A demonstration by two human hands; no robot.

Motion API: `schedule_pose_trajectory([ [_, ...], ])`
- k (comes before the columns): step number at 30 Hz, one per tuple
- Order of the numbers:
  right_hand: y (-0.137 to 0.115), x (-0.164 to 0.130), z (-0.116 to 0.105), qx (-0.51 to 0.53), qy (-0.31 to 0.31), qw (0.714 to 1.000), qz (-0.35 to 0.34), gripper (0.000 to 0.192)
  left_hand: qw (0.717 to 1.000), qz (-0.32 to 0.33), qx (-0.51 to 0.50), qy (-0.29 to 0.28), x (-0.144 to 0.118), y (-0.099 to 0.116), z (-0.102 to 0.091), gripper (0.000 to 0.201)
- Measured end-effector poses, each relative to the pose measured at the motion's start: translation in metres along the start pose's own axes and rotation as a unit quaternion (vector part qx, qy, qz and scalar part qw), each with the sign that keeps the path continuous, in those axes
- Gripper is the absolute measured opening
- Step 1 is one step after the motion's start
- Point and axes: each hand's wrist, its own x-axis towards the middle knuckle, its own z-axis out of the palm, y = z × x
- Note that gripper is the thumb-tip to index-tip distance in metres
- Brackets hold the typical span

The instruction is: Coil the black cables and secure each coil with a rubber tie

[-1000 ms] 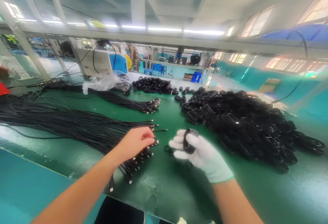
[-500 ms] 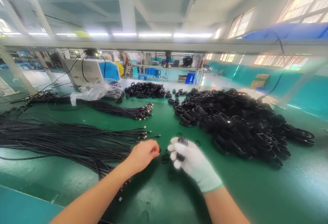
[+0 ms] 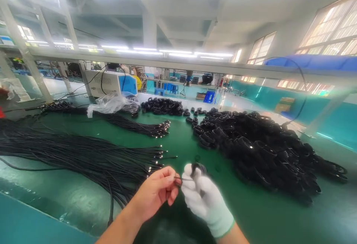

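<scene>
Both our hands drew closer: bare left hand [image 3: 156, 193] pinched one small black band [image 3: 182, 179], gloved right hand [image 3: 202, 195] clasped one coiled cable [image 3: 198, 167] above the desk [image 3: 264, 214].

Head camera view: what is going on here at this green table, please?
A person works over a green table with both hands. The right hand, in a white glove, grips a small coiled black cable. The bare left hand pinches a thin black band right beside that coil. To the left lie long straight black cables. To the right sits a big pile of finished coils.
</scene>
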Motion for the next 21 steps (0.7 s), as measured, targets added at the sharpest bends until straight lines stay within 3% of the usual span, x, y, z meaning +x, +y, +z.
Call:
schedule_pose_trajectory([
  [2,-0.003,-0.006,0.003,0.027,-0.129,0.991,0.032,0.034,0.993,0.017,-0.086,-0.075,-0.008,0.005,0.001,0.024],
  [3,-0.005,-0.009,0.006,0.014,-0.164,0.985,0.044,0.033,0.990,0.011,-0.086,-0.114,-0.010,0.008,0.000,0.024],
  [5,-0.009,-0.013,0.012,-0.039,-0.177,0.982,0.059,0.032,0.987,-0.022,0.009,-0.162,-0.012,0.018,-0.002,0.020],
  [7,-0.012,-0.013,0.019,-0.091,-0.147,0.983,0.056,0.031,0.966,-0.044,0.204,-0.152,-0.011,0.030,-0.005,0.009],
  [10,-0.013,-0.010,0.022,-0.127,-0.107,0.984,0.063,0.023,0.862,-0.004,0.485,-0.147,-0.013,0.049,-0.005,0.006],
  [12,-0.012,-0.008,0.019,-0.142,-0.094,0.983,0.065,0.019,0.797,0.029,0.580,-0.165,-0.017,0.058,-0.002,0.004],
  [14,-0.011,-0.008,0.012,-0.148,-0.075,0.985,0.041,0.022,0.765,0.041,0.623,-0.155,-0.020,0.062,0.001,0.012],
  [17,-0.013,-0.009,0.001,-0.115,-0.044,0.992,0.007,0.038,0.771,0.033,0.630,-0.090,-0.019,0.065,0.001,0.027],
  [21,-0.015,-0.009,-0.002,-0.105,-0.030,0.992,0.060,0.056,0.815,0.031,0.578,-0.033,-0.011,0.065,-0.004,0.039],
])
